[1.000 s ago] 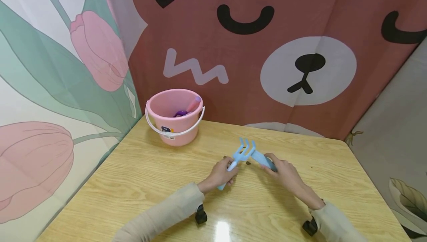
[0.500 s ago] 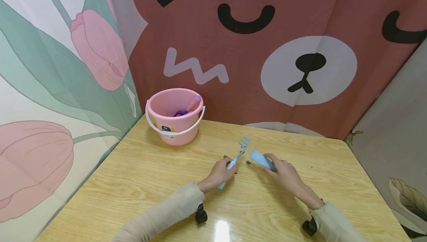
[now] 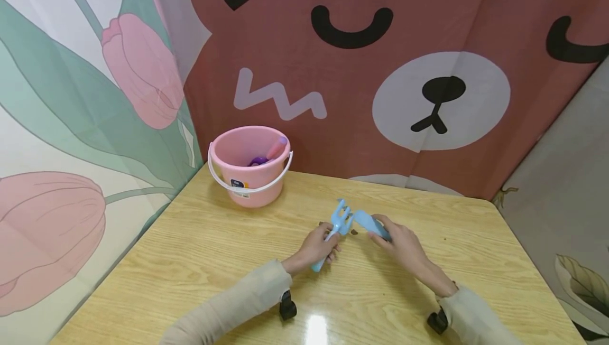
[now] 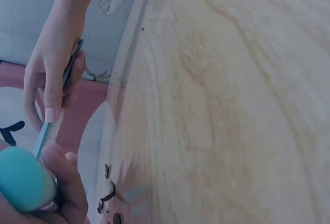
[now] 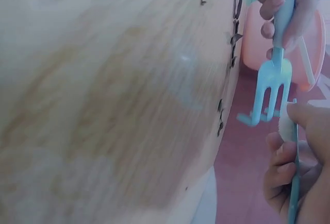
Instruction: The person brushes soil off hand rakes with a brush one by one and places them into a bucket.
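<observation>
My left hand grips the handle of a light-blue hand rake, its tines tilted toward the right. A blue brush is pinched between thumb and fingers of my right hand. Short white bristles show on the brush in the right wrist view, right at the rake's outer tine. Both tools are held above the table. Several dark brown scraps lie on the wood below; one scrap shows between the hands in the head view. The rounded turquoise handle end fills the left wrist view's lower corner.
A pink bucket with a white handle stands at the back left of the wooden table. Inside it are a purple thing and a pink-and-purple handle. Printed cloth hangs behind the table.
The rake has turned in my left hand, from tines up, through edge-on, to tines slanting right toward the brush. My right hand has shifted slightly left with the brush.
</observation>
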The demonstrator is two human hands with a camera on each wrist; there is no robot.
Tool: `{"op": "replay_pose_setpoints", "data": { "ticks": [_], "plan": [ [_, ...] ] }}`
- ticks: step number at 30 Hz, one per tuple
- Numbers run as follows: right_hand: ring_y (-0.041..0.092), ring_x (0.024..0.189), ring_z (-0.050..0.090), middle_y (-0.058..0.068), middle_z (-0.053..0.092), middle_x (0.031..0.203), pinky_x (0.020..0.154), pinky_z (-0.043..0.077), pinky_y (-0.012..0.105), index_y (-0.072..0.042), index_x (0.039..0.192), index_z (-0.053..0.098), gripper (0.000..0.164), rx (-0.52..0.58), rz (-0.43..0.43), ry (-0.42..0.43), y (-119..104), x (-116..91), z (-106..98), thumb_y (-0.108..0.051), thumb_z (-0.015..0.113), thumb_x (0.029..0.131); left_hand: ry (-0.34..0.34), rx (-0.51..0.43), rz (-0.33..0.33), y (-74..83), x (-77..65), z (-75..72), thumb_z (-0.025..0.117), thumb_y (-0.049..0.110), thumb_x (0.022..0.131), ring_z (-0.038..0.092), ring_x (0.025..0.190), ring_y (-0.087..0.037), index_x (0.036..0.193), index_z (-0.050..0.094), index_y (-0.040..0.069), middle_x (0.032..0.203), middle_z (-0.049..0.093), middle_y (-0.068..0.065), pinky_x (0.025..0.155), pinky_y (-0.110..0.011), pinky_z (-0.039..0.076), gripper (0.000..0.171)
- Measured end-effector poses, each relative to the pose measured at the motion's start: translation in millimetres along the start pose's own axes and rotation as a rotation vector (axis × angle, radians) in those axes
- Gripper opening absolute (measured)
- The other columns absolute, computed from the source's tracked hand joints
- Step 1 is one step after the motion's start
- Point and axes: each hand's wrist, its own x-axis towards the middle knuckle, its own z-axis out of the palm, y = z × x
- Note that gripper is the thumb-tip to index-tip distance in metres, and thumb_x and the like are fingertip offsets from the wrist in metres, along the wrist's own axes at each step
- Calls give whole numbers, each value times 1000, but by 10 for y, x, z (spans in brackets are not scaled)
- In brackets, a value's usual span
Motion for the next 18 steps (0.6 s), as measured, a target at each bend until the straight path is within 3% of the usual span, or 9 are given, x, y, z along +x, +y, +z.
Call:
{"op": "replay_pose_setpoints", "data": {
  "ticks": [5, 13, 18],
  "plan": [
    [5, 53, 45, 0, 63, 74, 48, 39, 24, -4, 134, 57, 48, 10, -42, -13, -52, 86, 35, -23, 72, 92, -9, 20, 3, 26, -2, 5, 48, 16, 105, 54, 53, -12, 126, 49, -5, 90, 66, -22, 48, -24, 50, 30],
    [12, 71, 58, 12, 67, 95, 57, 49, 31, 4, 134, 53, 51, 65, -23, 15, -205, 168, 98, -24, 69, 95, -28, 30, -15, 0, 1, 25, 59, 13, 99, 53, 44, -10, 122, 52, -6, 80, 64, -27, 41, -21, 46, 31],
    [20, 80, 64, 16, 66, 107, 62, 55, 35, 5, 131, 55, 47, 80, -51, -8, -272, 163, 152, -23, 69, 95, -35, 21, -5, -8, 8, 24, 59, 10, 98, 54, 43, -10, 113, 55, -3, 76, 64, -26, 40, -21, 47, 20]
  ]
}}
